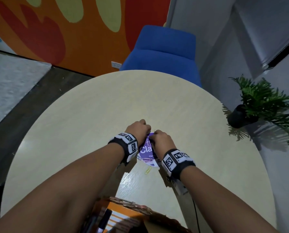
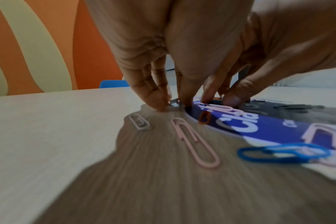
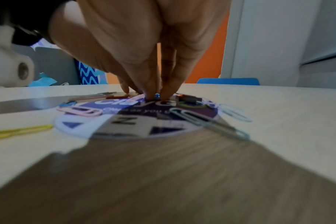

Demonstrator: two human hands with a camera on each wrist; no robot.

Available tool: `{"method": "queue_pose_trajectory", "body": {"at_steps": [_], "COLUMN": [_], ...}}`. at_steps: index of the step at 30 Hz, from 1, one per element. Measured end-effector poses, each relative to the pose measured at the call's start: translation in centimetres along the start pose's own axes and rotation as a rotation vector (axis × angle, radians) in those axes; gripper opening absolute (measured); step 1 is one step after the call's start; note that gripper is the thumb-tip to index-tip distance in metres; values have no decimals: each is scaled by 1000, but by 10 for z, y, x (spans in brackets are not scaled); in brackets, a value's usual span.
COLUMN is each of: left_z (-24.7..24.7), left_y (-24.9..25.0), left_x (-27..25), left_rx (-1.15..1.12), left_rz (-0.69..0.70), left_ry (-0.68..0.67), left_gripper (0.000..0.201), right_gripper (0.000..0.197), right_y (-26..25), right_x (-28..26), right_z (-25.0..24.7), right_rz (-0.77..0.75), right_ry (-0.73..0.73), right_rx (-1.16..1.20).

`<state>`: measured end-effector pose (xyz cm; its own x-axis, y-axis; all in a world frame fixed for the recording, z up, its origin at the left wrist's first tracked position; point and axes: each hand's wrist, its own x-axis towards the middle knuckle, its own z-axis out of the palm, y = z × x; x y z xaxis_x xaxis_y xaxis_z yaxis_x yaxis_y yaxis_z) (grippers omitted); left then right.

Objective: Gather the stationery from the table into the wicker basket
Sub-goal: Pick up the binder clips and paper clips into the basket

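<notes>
Both hands meet over a round purple card [image 1: 146, 149] at the middle of the round beige table [image 1: 106, 106]. Loose paper clips lie on and around the card: a pink clip [image 2: 196, 144], a white clip [image 2: 139, 122], a blue clip [image 2: 282, 153], an orange clip [image 2: 204, 118], a yellow clip [image 1: 148, 170] and a silvery clip [image 3: 207, 121]. My left hand [image 2: 173, 103] points down, its fingertips pinching a silvery clip at the card's far edge. My right hand [image 3: 156, 97] pinches a small blue clip on the card. The wicker basket [image 1: 140, 208] sits at the near edge.
A blue chair [image 1: 163, 51] stands behind the table's far edge. A potted fern [image 1: 257, 105] sits on the floor to the right. The basket holds an orange striped item [image 1: 122, 217] and dark objects. Bare tabletop surrounds the card on all sides.
</notes>
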<state>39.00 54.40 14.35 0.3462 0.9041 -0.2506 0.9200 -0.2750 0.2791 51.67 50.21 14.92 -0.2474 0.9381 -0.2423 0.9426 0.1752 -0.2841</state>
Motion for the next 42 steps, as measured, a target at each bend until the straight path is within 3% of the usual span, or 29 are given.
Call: {"method": "queue_pose_trajectory", "body": {"at_steps": [5, 9, 12, 16, 21, 25, 29, 34, 38, 42], "left_z": [-3, -4, -11, -43, -76, -68, -46, -29, -34, -45], "left_y": [-3, -4, -4, -6, -12, -15, -11, -8, -20, -35], "left_x": [15, 20, 17, -15, -106, -200, -282, -339, -351, -343], "left_rx": [59, 111, 108, -31, -249, -314, -330, -527, -639, -571], "left_rz": [-4, -14, -15, 20, 61, 88, 90, 60, -27, -65], "left_ry": [-37, -37, -14, 80, 133, 45, -123, -203, -108, -18], "left_gripper": [26, 29, 26, 17, 14, 11, 4, 30, 24, 16], "right_gripper": [29, 34, 30, 20, 13, 12, 13, 19, 25, 28], "right_y": [-1, 5, 13, 13, -15, -49, -77, -103, -114, -94], "right_x": [-3, -7, -15, -40, -94, -141, -173, -197, -203, -182], "right_z": [-7, -17, -27, -56, -83, -85, -66, -43, -42, -61], "right_rz": [39, 237, 296, 204, -10, -120, -242, -344, -457, -386], "right_ry": [31, 78, 59, 9, -133, -255, -279, -365, -428, -366], "right_rx": [88, 384, 545, 636, 746, 679, 477, 338, 233, 203]}}
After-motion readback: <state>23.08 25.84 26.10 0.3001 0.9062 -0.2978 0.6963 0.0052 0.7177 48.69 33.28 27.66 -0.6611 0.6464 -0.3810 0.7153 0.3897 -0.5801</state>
